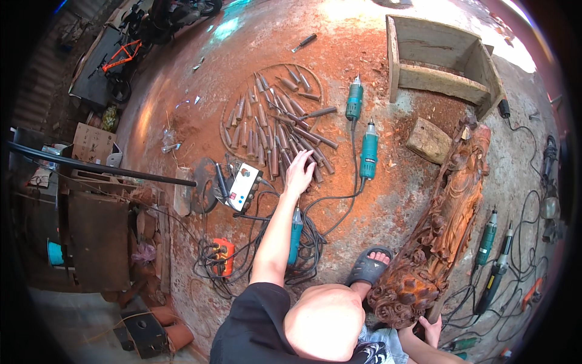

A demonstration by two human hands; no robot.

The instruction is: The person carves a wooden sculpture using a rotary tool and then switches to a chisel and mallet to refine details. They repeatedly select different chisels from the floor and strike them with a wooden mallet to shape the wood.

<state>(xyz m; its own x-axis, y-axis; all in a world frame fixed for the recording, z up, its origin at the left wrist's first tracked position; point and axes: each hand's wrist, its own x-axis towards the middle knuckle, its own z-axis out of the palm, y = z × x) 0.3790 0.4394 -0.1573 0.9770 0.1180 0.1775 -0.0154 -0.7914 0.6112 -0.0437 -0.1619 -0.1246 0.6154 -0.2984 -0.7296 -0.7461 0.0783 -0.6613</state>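
My left hand (299,173) reaches out over the near edge of a heap of carving chisels (282,130) with brown wooden handles. Its fingers are stretched out and touch the handles; none is lifted. Beside my foot lies a long reddish-brown wood carving (445,224), cut with deep curling relief and running away to the upper right. At its near, rounded end, my right hand (431,330) is closed around a lower edge of the carving, with some fingers hidden behind the wood.
Teal rotary grinders (368,151) with black cords lie right of the chisels. A white control box (242,185) and an orange power strip (223,257) sit at left. A wooden block (428,141) props the carving near a grey wooden frame (445,76). More power tools (494,279) lie at right.
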